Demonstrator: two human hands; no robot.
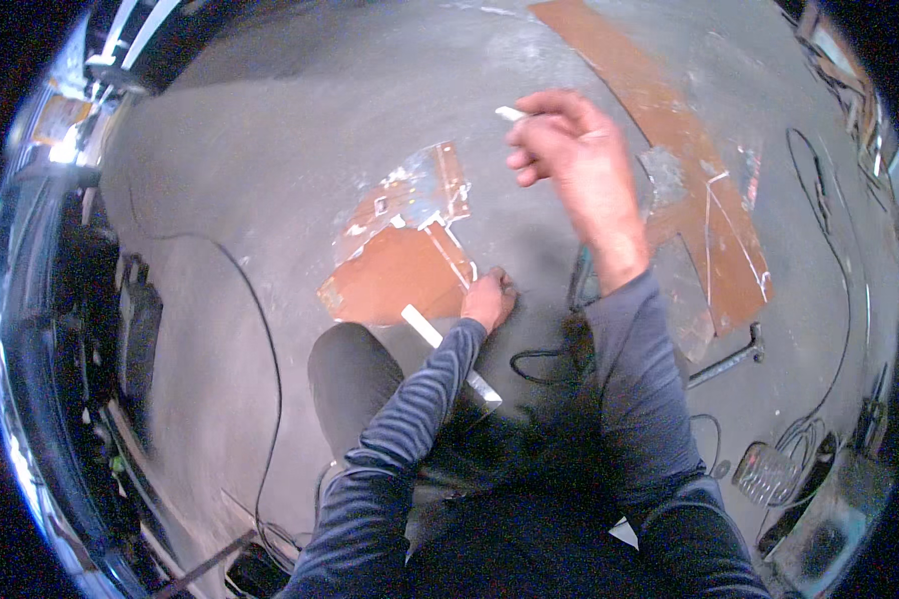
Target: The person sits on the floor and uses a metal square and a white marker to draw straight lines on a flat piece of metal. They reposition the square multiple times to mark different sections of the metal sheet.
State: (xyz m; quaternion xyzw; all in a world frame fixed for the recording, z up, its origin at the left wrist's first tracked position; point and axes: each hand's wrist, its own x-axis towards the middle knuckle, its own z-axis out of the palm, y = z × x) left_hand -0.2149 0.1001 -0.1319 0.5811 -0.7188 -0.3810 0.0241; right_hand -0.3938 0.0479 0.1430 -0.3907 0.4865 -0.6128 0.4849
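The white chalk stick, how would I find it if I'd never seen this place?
Start at the grey floor and find the rusty brown sheet with white lines in the middle. Look up and right to the raised right hand. The chalk pokes out left of its fingertips: a short white stick held in the air, unlike the longer flat white ruler lying by the left hand.

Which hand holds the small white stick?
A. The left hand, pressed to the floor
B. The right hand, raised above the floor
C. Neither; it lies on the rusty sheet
B: the right hand is lifted, pinching the small white stick, while the left hand rests low by the rusty sheet.
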